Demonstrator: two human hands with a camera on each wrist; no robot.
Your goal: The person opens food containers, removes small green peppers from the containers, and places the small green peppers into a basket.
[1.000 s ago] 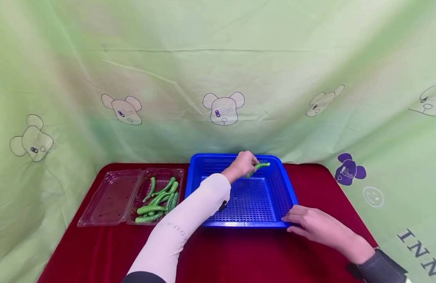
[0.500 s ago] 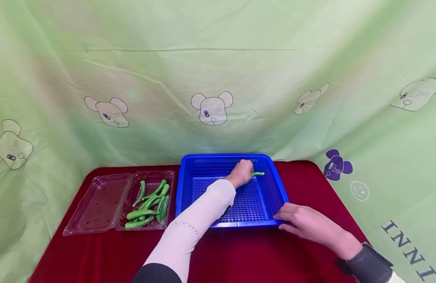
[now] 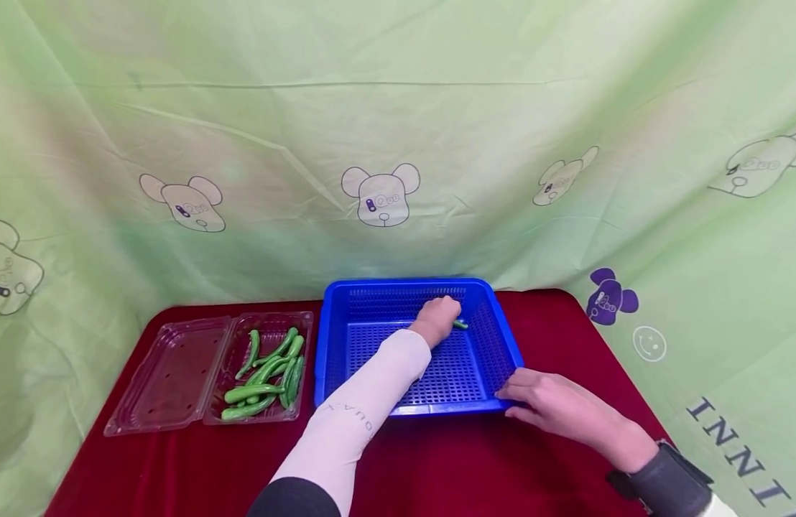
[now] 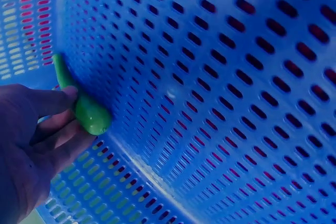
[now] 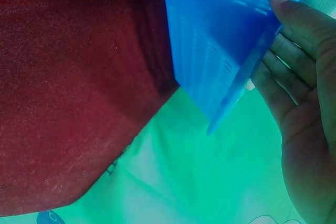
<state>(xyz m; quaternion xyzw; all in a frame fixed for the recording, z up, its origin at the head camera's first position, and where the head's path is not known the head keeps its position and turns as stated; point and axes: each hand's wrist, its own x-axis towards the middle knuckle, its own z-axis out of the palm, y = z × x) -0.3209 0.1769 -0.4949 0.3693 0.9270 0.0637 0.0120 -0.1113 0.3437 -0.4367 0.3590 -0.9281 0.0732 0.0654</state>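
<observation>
Left hand [image 3: 439, 316], now lower in the blue basket [image 3: 372, 303], pinches a green vegetable [image 4: 93, 115] at two o'clock; right hand [image 3: 547, 403] grips its four-o'clock rim [image 3: 482, 407].

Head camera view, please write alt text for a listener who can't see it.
A person's left hand holds a green vegetable inside a blue basket, while the right hand holds the basket's near right corner. To the left, an open clear container holds more green vegetables. Basket and container stand on a red tablecloth before a green curtain.
</observation>
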